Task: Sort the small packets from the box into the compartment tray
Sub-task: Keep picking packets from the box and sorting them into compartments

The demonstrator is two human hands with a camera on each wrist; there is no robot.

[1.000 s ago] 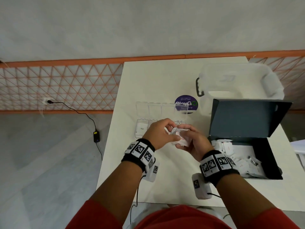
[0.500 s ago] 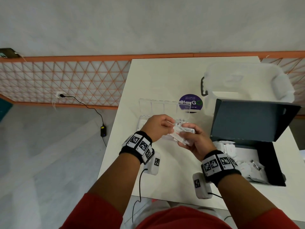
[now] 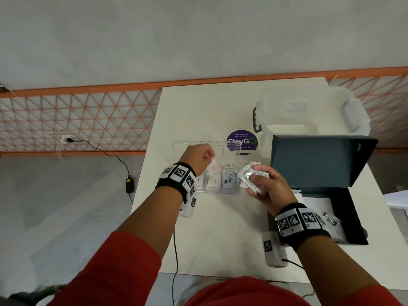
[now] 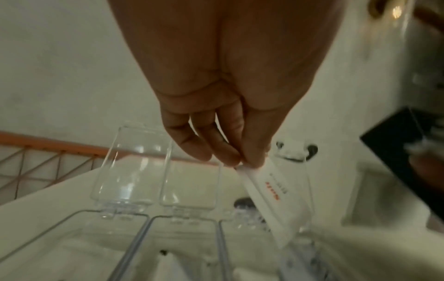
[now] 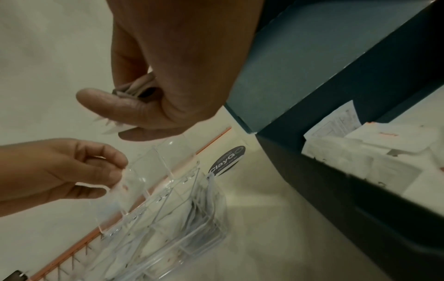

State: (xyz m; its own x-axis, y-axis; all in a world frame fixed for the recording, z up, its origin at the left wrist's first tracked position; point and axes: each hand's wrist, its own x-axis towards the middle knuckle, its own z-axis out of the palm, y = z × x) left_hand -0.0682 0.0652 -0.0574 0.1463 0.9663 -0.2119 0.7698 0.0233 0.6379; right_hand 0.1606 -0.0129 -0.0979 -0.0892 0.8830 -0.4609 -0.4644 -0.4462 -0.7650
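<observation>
A clear compartment tray [image 3: 229, 192] with raised lids lies on the white table, packets lying in several cells, one marked Stevia [image 3: 229, 181]. My left hand [image 3: 202, 156] pinches a white packet with red print [image 3: 213, 167] by its top edge, hanging it over a middle cell; the same white packet [image 4: 271, 197] shows in the left wrist view. My right hand [image 3: 263, 186] grips a fanned stack of packets [image 3: 251, 176] just right of the tray. The dark box [image 3: 344, 208], lid up, holds more packets [image 5: 374, 161].
A translucent lidded bin [image 3: 309, 111] stands behind the box. A round purple sticker [image 3: 241, 140] is on the table behind the tray. The table's left edge drops to a grey floor with a cable and charger [image 3: 129, 184].
My hands have parted: the left has drawn one packet from the stack and carried it left over the tray. The right stays beside the tray with the rest.
</observation>
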